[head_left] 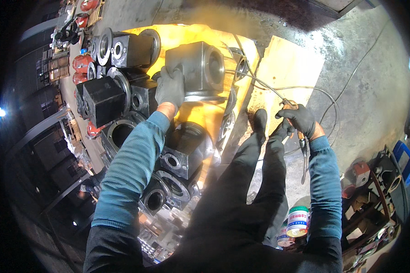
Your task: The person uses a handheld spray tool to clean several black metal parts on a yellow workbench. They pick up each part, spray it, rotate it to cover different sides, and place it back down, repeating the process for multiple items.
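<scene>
A black box-shaped metal housing (186,56) with a round flanged bore facing right stands on its base flange on a yellow-lit surface (193,112). My gloved left hand (171,85) grips its near left side; the fingertips are partly hidden. In my gloved right hand (299,119) is a hand-held gun with a worn orange-brown body (289,105), probably for spraying or blowing. Its long thin metal tube (253,77) reaches left to the mouth of the bore. Whether the tip goes inside cannot be told. A hose (304,163) hangs below the grip.
More black flanged housings (104,99) crowd the left and near side, one (182,153) close below my left forearm. A flat board (287,65) lies on the concrete floor. A cable (357,65) loops at right. Paint cans (298,218) and a cluttered shelf (372,201) stand nearby.
</scene>
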{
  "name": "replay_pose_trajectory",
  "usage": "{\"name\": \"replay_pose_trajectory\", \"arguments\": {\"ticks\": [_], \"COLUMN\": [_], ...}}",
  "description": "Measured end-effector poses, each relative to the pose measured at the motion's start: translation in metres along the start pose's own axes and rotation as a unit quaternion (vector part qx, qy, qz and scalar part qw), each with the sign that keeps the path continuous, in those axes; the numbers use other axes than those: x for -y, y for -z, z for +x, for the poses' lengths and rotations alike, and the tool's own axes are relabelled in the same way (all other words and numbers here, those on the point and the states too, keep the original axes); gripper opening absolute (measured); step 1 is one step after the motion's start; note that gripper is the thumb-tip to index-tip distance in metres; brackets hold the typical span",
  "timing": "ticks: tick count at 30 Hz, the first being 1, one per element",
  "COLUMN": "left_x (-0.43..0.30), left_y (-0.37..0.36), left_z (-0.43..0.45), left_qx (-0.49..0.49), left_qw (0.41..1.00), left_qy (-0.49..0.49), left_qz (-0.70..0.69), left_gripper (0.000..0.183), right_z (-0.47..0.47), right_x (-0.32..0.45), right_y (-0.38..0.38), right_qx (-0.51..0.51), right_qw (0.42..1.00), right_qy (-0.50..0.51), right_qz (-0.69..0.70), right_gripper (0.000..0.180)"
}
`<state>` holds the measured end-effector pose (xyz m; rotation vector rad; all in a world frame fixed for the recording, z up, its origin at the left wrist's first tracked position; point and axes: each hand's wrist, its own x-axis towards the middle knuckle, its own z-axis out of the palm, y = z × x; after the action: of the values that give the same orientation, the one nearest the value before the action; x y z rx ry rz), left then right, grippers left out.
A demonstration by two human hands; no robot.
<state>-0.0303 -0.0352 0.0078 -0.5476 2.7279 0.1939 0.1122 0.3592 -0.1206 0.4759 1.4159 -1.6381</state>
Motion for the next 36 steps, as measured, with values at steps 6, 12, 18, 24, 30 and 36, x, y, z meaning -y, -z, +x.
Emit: {"name": "replay_pose_trajectory", "arguments": {"ticks": [6, 12, 18, 24, 30, 36], "left_x": [0.023, 0.018, 0.013, -0.001, -0.007, 0.000], "left_y": [-0.018, -0.015, -0.009, 0.000, 0.007, 0.003], "left_z": [0.016, 0.015, 0.009, -0.002, -0.006, -0.003], "left_qx": [-0.020, -0.017, -0.013, -0.020, -0.011, -0.018], "left_qw": [1.000, 1.000, 0.999, 0.999, 0.999, 0.998], "left_qy": [-0.002, 0.009, -0.014, 0.026, 0.027, 0.043], "left_qz": [0.013, 0.015, 0.034, -0.016, -0.014, -0.043], "left_gripper": [0.076, 0.076, 0.069, 0.063, 0.068, 0.072], "right_z": [0.013, 0.024, -0.006, -0.040, -0.089, -0.096], "right_x": [-0.008, 0.016, 0.016, 0.034, 0.038, 0.040], "right_y": [-0.003, 0.008, -0.001, -0.007, -0.010, -0.013], "right_qx": [-0.002, 0.058, 0.017, -0.078, -0.039, -0.067], "right_qw": [0.867, 0.997, 1.000, 0.996, 0.997, 0.994], "right_qy": [0.288, -0.039, 0.013, 0.002, -0.015, -0.004], "right_qz": [-0.406, 0.030, 0.013, 0.050, -0.065, -0.085], "right_gripper": [0.029, 0.027, 0.021, 0.028, 0.027, 0.031]}}
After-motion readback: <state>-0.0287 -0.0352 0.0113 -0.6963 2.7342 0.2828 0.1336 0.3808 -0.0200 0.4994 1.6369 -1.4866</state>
